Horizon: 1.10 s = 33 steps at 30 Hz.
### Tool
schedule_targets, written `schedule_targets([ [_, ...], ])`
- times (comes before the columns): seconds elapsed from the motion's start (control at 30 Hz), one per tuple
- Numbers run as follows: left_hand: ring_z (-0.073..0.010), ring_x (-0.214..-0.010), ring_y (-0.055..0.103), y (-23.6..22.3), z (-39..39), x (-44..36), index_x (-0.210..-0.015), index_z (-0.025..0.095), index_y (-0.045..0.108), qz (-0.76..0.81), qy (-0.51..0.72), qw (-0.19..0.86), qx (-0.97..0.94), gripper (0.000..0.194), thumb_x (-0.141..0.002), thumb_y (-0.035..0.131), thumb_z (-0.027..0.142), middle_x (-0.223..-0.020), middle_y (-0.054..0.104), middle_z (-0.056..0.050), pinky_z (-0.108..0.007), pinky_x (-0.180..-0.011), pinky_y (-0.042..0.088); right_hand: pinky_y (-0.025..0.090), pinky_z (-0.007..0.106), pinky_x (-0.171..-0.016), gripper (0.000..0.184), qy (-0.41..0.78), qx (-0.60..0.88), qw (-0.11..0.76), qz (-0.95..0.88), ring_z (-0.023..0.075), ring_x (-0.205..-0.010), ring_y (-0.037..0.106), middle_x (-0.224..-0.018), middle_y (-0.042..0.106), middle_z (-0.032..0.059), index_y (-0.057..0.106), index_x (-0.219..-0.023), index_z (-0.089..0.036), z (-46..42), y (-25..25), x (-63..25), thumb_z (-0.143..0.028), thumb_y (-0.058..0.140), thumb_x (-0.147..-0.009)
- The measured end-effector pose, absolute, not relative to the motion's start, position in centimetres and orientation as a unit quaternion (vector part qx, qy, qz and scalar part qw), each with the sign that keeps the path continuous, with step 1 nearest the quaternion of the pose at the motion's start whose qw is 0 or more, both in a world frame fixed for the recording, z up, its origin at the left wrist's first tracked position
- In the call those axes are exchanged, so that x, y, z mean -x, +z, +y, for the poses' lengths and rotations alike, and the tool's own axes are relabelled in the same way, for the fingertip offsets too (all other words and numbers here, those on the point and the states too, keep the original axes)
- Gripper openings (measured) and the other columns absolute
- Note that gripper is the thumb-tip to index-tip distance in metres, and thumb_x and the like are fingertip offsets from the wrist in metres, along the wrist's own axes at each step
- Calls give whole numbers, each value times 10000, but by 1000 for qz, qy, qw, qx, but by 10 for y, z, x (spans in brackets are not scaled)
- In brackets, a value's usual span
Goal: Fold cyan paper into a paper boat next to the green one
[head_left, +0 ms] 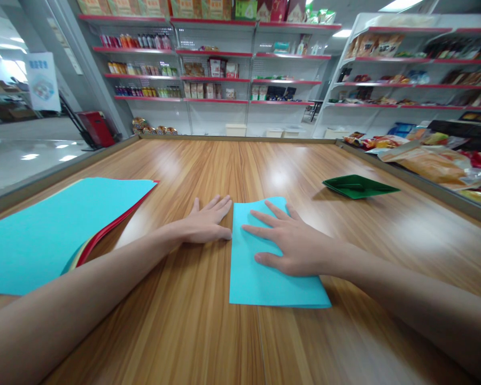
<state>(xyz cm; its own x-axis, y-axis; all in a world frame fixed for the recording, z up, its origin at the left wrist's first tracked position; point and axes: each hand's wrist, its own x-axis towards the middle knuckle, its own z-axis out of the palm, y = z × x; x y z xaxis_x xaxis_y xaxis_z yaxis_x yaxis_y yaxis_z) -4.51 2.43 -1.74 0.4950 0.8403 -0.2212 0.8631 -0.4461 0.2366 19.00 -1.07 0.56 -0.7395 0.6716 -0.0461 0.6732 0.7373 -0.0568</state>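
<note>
A folded sheet of light blue paper point(260, 283) lies on the wooden table in front of me, its fold along the right side. Spread flat over its upper middle, my right hand point(291, 240) presses on the paper with the fingers apart. My left hand point(208, 220) rests palm down on the wood just left of the sheet, fingers outstretched, the thumb tip at its left edge. Farther right sits a folded green paper boat point(356, 186), apart from both hands.
At the left lies a stack of coloured paper point(64, 224), blue on top with red and yellow beneath. A raised rim point(240, 139) borders the wooden table point(176, 331). Packaged snacks point(428, 160) lie beyond the right edge. Stocked shelves point(214, 80) stand behind.
</note>
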Motion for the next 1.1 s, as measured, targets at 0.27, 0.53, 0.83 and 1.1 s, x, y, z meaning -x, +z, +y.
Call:
schedule_targets([
  [0.27, -274, -1389, -113, -18, 25, 47, -1462, 164, -29, 496, -36, 160, -852, 885, -798, 390, 573, -1514, -104, -64, -627, -1028, -99, 99, 644, -1044, 599, -36, -364, 10, 931, 402, -1368, 78, -1463, 320, 83, 406, -1372, -290, -12, 5, -188, -555, 452, -836],
  [0.53, -270, -1390, -114, -18, 25, 46, -1461, 156, -22, 499, -38, 161, -851, 879, -804, 396, 563, -1513, -110, -65, -631, -1021, -106, 105, 646, -1039, 598, -28, -364, 6, 931, 410, -1364, 83, -1464, 319, 76, 407, -1369, -305, -11, 4, -189, -562, 456, -831],
  [0.83, -261, -1390, -118, -18, 24, 46, -1463, 159, -6, 500, -36, 163, -850, 883, -798, 399, 574, -1513, -101, -70, -622, -1026, -108, 141, 661, -1020, 604, -29, -366, 10, 930, 431, -1355, 99, -1474, 301, 69, 394, -1378, -305, -10, -1, -190, -568, 435, -836],
  [1.1, -272, -1387, -118, -19, 24, 46, -1464, 163, -12, 500, -39, 159, -851, 880, -797, 398, 563, -1516, -98, -67, -616, -1034, -103, 146, 659, -1021, 606, -26, -371, 17, 928, 429, -1356, 99, -1476, 297, 68, 390, -1381, -301, -10, 1, -189, -567, 431, -837],
])
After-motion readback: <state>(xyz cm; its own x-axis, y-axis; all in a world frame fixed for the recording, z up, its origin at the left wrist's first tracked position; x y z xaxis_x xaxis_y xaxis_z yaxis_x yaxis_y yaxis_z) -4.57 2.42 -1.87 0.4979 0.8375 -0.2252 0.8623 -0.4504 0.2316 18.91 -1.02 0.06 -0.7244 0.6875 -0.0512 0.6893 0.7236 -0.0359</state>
